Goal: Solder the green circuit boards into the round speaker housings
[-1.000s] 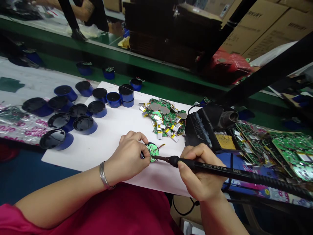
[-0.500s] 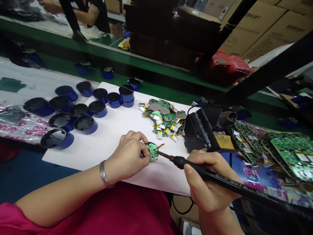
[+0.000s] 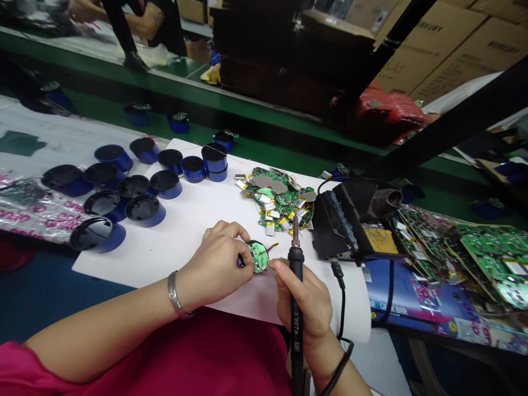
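My left hand [image 3: 216,264] is closed in a pinch on a small round green circuit board [image 3: 258,257] lying on the white sheet [image 3: 190,220]. My right hand [image 3: 305,300] grips a black soldering iron [image 3: 296,286] upright, tip pointing away from me, and its fingertips reach the right edge of the same board. A pile of green boards with small silver batteries [image 3: 277,199] lies just beyond the hands.
Several blue cylindrical housings with black tops [image 3: 136,187] stand at the left. A black soldering station [image 3: 350,220] sits to the right, with panels of green boards [image 3: 474,253] past it. Another person's arms [image 3: 136,16] work across the green belt [image 3: 247,110]. Cardboard boxes [image 3: 454,44] are behind.
My right hand swung the soldering iron from pointing left at the board to standing upright, and moved left until its fingers touch the board. My left hand kept still.
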### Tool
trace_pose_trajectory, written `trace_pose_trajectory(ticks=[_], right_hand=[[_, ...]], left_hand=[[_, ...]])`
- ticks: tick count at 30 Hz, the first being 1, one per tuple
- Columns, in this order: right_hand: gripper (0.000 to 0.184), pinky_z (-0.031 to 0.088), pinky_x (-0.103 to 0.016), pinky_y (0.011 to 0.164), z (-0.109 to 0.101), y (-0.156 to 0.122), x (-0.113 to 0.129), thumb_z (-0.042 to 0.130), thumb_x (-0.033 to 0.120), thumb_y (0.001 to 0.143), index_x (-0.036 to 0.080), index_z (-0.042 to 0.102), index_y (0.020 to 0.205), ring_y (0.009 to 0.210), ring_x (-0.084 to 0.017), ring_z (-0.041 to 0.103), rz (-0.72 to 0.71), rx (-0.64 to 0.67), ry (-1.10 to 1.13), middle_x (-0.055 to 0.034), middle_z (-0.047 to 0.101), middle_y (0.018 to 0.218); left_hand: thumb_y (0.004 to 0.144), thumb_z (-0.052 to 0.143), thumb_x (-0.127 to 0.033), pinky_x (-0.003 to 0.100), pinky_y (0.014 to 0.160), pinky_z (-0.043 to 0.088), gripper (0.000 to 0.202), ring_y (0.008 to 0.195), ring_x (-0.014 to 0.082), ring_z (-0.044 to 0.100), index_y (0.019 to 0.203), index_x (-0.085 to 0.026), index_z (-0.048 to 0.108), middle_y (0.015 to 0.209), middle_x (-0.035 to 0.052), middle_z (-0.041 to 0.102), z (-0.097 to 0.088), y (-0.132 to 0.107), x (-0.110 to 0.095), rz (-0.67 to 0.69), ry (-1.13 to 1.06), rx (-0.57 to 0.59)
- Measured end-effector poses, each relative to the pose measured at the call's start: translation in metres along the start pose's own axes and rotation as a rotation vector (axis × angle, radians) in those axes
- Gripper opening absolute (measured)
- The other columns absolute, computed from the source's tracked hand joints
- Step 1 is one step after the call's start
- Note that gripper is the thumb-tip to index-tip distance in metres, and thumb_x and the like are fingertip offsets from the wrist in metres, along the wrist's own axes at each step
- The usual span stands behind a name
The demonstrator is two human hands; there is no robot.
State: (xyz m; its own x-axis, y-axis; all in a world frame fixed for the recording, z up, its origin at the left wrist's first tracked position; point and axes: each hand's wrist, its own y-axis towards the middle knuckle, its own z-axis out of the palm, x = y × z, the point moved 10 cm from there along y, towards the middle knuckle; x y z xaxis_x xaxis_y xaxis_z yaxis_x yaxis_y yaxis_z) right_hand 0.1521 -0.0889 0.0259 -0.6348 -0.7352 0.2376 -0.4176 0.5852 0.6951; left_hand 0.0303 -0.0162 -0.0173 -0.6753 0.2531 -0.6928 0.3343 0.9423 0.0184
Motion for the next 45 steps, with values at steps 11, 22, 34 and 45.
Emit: trace_pose_trajectory(ticks=[11, 22, 34, 45], right_hand=[[0.05, 0.063, -0.035, 0.077, 0.003, -0.013, -0.002, 0.052, 0.004, 0.088, 0.018, 0.047, 0.136, 0.093, -0.021, 0.074, -0.003, -0.077, -0.079, -0.0122, 0.075, 0.1], [0.051, 0.065, -0.043, 0.081, -0.006, -0.025, -0.013, 0.056, 0.001, 0.084, 0.014, 0.053, 0.133, 0.1, -0.026, 0.073, 0.047, -0.291, -0.099, -0.0153, 0.074, 0.107], [0.05, 0.066, -0.041, 0.077, -0.002, -0.021, -0.013, 0.058, -0.003, 0.082, 0.01, 0.057, 0.131, 0.094, -0.026, 0.074, 0.017, -0.292, -0.106, -0.0165, 0.075, 0.099], [0.058, 0.064, -0.038, 0.079, 0.002, -0.031, -0.023, 0.058, 0.001, 0.086, 0.007, 0.046, 0.143, 0.096, -0.023, 0.073, 0.093, -0.284, -0.084, -0.016, 0.074, 0.105]], left_hand=[[0.077, 0.066, -0.024, 0.035, 0.078, 0.051, 0.01, 0.091, 0.0232, 0.061, 0.07, -0.018, 0.062, 0.102, 0.0073, 0.064, 0.016, 0.002, -0.017, 0.153, 0.142, 0.179], [0.07, 0.072, -0.022, 0.03, 0.071, 0.048, 0.009, 0.079, 0.0204, 0.063, 0.068, -0.016, 0.067, 0.098, 0.0069, 0.064, -0.074, 0.116, -0.053, 0.126, 0.426, -0.038], [0.093, 0.063, -0.036, 0.044, 0.091, 0.054, 0.031, 0.105, 0.0236, 0.064, 0.115, -0.014, 0.064, 0.118, 0.0091, 0.065, -0.072, 0.274, 0.003, -0.048, 0.444, -0.111], [0.08, 0.066, -0.035, 0.029, 0.091, 0.05, 0.022, 0.098, 0.0242, 0.068, 0.085, -0.017, 0.077, 0.101, 0.0071, 0.074, -0.148, 0.185, -0.013, 0.067, 0.416, -0.302]])
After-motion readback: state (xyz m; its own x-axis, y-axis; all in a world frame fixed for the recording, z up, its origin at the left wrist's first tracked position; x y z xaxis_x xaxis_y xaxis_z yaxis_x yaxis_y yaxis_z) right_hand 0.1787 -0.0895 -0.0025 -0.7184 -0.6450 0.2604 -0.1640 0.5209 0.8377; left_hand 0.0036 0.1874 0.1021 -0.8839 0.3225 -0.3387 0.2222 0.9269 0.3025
